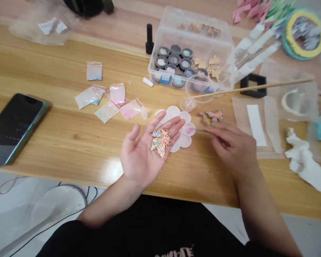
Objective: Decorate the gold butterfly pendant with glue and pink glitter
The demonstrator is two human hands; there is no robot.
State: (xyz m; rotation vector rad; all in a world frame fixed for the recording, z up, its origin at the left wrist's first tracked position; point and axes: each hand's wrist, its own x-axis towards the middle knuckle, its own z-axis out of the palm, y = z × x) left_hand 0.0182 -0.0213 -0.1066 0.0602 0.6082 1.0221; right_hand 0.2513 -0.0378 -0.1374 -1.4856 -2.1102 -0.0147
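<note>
My left hand (147,153) lies palm up with its fingers stretched out. A gold butterfly ornament (161,142) with blue, green and pink glittery wings rests across its palm and fingers. My right hand (232,144) is closed in a pinch on thin metal tweezers (200,130). Their tip is at a small pink heap (188,131) in one well of a white flower-shaped palette (185,140). Part of the palette is hidden behind my left fingers. Just beyond my right hand lies another coloured butterfly ornament (215,116).
Behind the palette stands a clear plastic box (192,21) with small black pots and gold pieces. A wooden stick (254,87) lies to its front right. Small zip bags (107,111) and a phone (14,125) are on the left, crumpled tissue (306,160) on the right.
</note>
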